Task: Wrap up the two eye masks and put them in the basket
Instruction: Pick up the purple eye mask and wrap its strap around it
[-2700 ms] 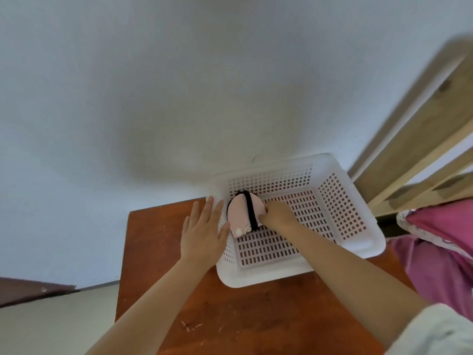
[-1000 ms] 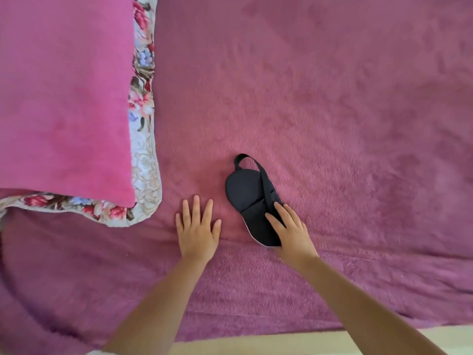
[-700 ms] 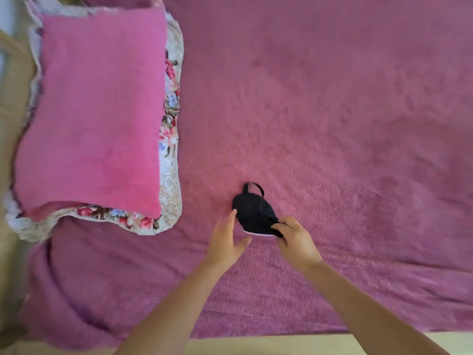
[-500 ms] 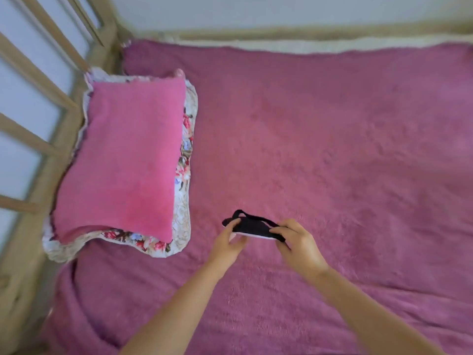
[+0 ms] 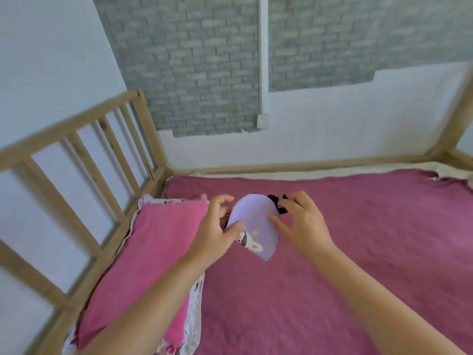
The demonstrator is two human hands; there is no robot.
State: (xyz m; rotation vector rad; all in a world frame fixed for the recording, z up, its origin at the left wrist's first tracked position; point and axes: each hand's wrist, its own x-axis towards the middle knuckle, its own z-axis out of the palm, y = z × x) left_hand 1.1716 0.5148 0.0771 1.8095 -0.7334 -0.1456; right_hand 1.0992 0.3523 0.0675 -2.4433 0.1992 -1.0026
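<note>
A lilac eye mask (image 5: 253, 224) with a small rabbit print and a black strap (image 5: 277, 203) is held up above the bed, folded over on itself. My left hand (image 5: 215, 231) grips its left edge, thumb on the front face. My right hand (image 5: 304, 224) holds the right side, thumb on the lilac face and fingers by the black strap. The basket and the other eye mask are out of view.
A magenta blanket (image 5: 358, 252) covers the bed. A pink pillow (image 5: 153, 252) with a floral border lies at the left. A wooden slatted headboard (image 5: 84, 160) stands on the left, a wooden post (image 5: 458, 106) at the far right, a wall behind.
The eye mask has been lifted off the blanket and turned so its lilac side faces me; both hands now hold it. My view has tilted up from the bed toward the wall.
</note>
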